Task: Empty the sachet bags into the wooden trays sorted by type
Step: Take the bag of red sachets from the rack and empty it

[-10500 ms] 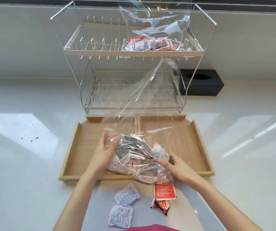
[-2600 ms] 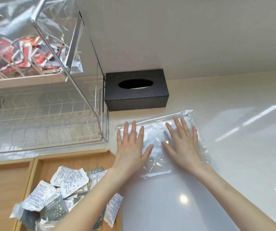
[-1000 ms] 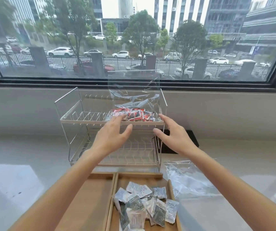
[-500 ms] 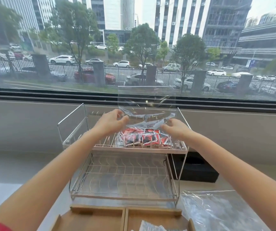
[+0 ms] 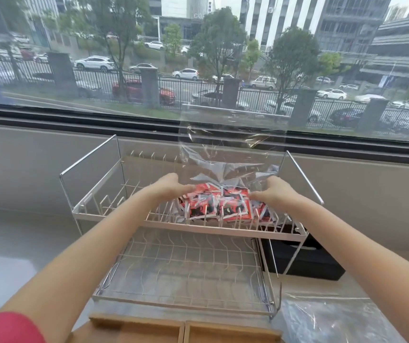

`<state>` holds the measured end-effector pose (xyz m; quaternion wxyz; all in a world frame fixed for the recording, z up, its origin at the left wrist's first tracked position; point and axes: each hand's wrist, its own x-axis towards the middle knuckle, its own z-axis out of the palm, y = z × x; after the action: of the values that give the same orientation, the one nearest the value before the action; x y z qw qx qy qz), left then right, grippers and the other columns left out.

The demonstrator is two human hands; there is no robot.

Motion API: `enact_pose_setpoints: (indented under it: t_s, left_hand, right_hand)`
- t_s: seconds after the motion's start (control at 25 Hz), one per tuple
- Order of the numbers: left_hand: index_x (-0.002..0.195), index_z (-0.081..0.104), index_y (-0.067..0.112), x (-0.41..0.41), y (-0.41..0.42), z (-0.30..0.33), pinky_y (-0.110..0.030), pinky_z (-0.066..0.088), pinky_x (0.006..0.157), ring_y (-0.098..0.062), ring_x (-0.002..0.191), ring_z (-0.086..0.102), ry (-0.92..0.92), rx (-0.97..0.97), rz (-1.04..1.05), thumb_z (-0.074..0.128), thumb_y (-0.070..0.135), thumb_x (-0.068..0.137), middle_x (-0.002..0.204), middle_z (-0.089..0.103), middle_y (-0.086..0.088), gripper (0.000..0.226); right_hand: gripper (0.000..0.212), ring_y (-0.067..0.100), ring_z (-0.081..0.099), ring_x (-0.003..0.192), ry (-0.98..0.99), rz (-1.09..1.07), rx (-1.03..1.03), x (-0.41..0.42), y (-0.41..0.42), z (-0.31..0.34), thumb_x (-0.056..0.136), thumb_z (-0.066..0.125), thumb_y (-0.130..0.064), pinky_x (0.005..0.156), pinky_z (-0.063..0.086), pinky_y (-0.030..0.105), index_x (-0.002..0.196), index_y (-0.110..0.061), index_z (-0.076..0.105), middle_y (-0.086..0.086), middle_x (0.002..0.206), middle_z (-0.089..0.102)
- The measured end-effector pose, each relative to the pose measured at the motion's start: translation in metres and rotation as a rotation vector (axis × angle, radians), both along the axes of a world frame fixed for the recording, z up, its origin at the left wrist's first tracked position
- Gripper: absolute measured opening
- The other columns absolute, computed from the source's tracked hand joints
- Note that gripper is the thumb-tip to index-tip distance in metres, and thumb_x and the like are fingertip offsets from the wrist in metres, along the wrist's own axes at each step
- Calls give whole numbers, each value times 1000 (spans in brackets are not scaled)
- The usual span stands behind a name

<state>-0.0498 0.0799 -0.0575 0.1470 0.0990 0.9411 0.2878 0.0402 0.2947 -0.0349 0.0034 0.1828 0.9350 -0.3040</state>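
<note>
A clear plastic bag (image 5: pixel 228 154) holding several red sachets (image 5: pixel 219 203) lies on the top shelf of a white wire dish rack (image 5: pixel 114 214). My left hand (image 5: pixel 167 185) grips the bag's left side with curled fingers. My right hand (image 5: pixel 272 191) grips its right side, fingers pressed into the plastic. The bag's open top stands up in front of the window. Only the back rims of the two wooden trays (image 5: pixel 173 325) show at the bottom edge.
An emptied clear bag (image 5: pixel 327 320) lies flat on the white counter at the lower right. A black tissue box (image 5: pixel 304 261) sits behind the rack's right legs. The rack's lower shelf (image 5: pixel 186 273) holds nothing. A window sill runs behind the rack.
Both hands have closed in from the bag's upper corners onto its sides beside the sachets. The view has moved closer to the rack.
</note>
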Motion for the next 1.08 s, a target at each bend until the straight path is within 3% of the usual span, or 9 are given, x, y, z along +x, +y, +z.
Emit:
enact_pose_setpoints:
  t_s: [0.08,0.16,0.24,0.4,0.48,0.56,0.72,0.92,1.08]
  left_hand:
    - [118,55,6,3,-1,-1,-28,45,79,-20,95,57,33,-9,-46,53,45,84,124,58,-14,51]
    - [93,68,10,12,0,10,-22,40,58,-10,67,52,136,91,-34,54,37,86,96,67,-7,31]
    - [88,66,8,21,-1,26,-23,40,58,-11,66,52,243,218,26,54,32,87,87,64,-4,27]
    - [86,54,14,54,-8,66,-17,36,64,-13,82,54,414,431,17,53,27,88,88,59,2,14]
    - [86,50,14,80,-15,85,-14,33,58,-7,77,53,460,527,-2,52,24,88,82,56,7,10]
    - [88,49,14,108,-23,96,-14,34,57,-1,74,51,491,608,5,51,22,89,81,55,9,8]
    - [85,50,18,170,-49,76,-12,44,58,-2,69,57,462,734,13,50,19,89,79,60,8,4]
    - [90,51,26,246,-85,-1,-7,47,51,7,70,62,250,846,28,49,4,87,91,62,6,23]
    - [110,52,29,286,-109,-78,-9,48,51,-9,75,60,51,792,109,48,2,87,92,61,2,36]
  right_hand:
    - [22,23,56,78,101,2,17,-1,-2,-1,84,60,-22,74,51,38,93,-4,50,11,87,57]
    - [29,30,59,89,241,-15,20,-1,-6,4,86,56,-16,83,50,45,109,0,48,15,95,60]
    - [35,27,58,89,404,-22,-15,4,-12,15,85,55,-9,81,49,39,118,-1,46,7,86,59]
    - [62,2,51,73,599,-20,-220,34,-17,50,80,66,-11,63,42,11,134,-7,34,-9,74,51]
    - [62,10,58,81,587,-31,-356,56,-19,69,78,69,-13,74,49,20,130,-7,37,-1,82,57]
    - [37,16,65,83,577,25,-460,85,-24,79,76,70,-14,77,55,29,108,-12,52,6,90,64]
    - [19,6,66,62,575,109,-497,152,-45,57,76,71,-17,50,48,10,80,-32,59,3,83,67]
    - [12,10,67,76,462,75,-503,221,-79,-21,75,70,-30,58,50,17,75,-36,59,-10,79,66]
    - [12,-1,65,68,297,7,-554,261,-106,-99,76,69,-32,50,45,8,78,-29,57,-5,82,66]
